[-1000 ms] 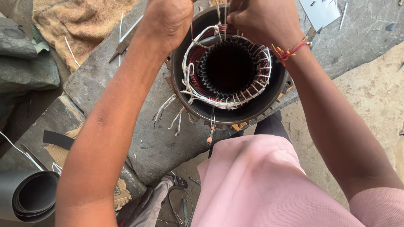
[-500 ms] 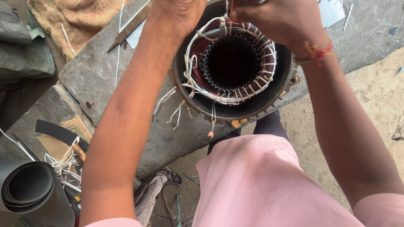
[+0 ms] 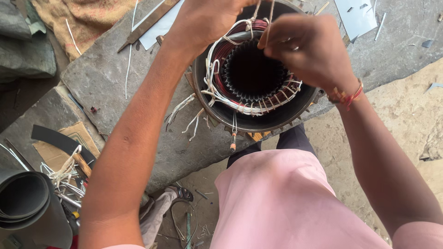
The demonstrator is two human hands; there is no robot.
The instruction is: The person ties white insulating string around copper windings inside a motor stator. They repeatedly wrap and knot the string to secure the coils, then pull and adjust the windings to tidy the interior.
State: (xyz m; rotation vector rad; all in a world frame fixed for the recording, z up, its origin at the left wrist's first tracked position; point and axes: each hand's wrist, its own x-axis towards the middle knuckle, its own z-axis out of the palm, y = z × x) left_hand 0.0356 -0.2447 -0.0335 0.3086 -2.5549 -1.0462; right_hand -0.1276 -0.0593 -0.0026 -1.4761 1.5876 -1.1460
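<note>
Copper-red windings of the round dark metal motor stator (image 3: 258,115) are mostly laced with white cord; right hand (image 3: 307,50) pinches tan lacing thread (image 3: 269,14), left hand (image 3: 207,20) grips the far rim, where lacing appears unfinished.

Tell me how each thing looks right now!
motor stator: upright on the stone slab, open end up, red coils tied with white cord.
thin string: pinched and pulled up by right hand.
left hand: resting on the stator's rim.
rolled dark sheet: curled up.
</note>
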